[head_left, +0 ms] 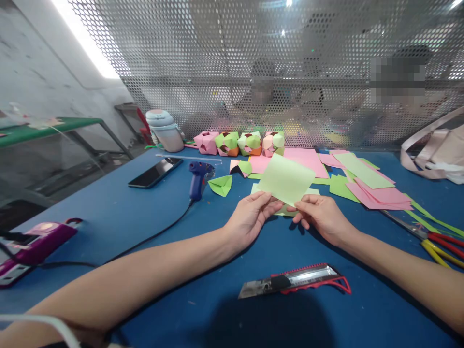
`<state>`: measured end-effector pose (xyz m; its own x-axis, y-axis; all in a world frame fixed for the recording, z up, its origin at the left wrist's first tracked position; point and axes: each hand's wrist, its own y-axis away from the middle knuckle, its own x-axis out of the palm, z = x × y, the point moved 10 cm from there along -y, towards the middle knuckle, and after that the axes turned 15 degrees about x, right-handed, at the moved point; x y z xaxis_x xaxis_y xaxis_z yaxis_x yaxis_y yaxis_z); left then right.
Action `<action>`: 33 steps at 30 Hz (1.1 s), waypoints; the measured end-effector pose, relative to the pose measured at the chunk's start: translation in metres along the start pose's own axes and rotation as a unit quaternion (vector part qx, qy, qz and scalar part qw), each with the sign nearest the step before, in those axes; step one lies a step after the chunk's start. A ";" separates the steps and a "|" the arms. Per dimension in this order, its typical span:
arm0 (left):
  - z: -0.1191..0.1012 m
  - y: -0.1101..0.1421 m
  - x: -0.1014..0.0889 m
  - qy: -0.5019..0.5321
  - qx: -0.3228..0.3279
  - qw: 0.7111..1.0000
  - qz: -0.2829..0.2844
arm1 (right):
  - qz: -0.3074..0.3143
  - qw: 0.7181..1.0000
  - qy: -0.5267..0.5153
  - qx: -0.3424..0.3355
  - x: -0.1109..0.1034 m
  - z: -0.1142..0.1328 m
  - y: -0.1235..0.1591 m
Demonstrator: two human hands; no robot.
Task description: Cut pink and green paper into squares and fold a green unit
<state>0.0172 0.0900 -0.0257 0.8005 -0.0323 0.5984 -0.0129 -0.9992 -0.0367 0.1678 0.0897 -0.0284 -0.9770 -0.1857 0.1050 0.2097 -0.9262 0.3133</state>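
Left hand [252, 220] pinches the near edge of a pale green sheet [286, 176] between thumb and fingers; right hand [321, 217] pinches the sheet's near corner, thumb on top, remaining fingers loosely curled. Sheet is raised and tilted between the 2 hands, above the middle of the blue table [108, 212]. Step in hand, as judged: positioning or working this sheet at its near edge; no crease discernible on its face. Next move seems to call for even pressure from both thumbs and matched edges, so the paper does not skew. Beneath the sheet, more pale green paper [314, 192] shows only in part; whether 1 piece or several, cannot tell. Near side: cutter [295, 280], blade toward the left. Left: folded green piece [220, 185] just beside glue gun [196, 181]. Right: pink sheets [384, 193], and scissors [435, 244] cut off by the frame. Far side: a row of 4 folded paper units [228, 144] before the perforated screen [181, 53]; people beyond it are blurred. Hidden: undersides of the pinches, most fingertips, and the sheet's back face. Bag [449, 145] at far right is cropped, contents unknown.
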 end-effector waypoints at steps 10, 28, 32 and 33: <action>-0.010 -0.003 -0.001 -0.014 0.035 0.999 -0.016 | 0.009 0.999 0.038 0.011 0.014 -0.002 0.007; 0.001 -0.030 -0.031 -0.189 -0.046 0.981 -0.019 | -0.015 0.837 0.456 -0.302 0.063 0.076 0.010; 0.002 -0.031 -0.028 -0.199 -0.061 0.978 -0.002 | 0.067 0.768 0.561 -0.303 0.108 0.040 -0.010; 0.002 -0.031 -0.029 -0.202 -0.066 0.977 0.001 | 0.067 0.762 0.571 -0.298 0.109 0.034 -0.015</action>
<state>-0.0044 0.1221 -0.0433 0.9714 -0.0501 0.2321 -0.0710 -0.9940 0.0827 0.0593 0.0942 0.0104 -0.4178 -0.1408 -0.8976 0.5881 -0.7949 -0.1490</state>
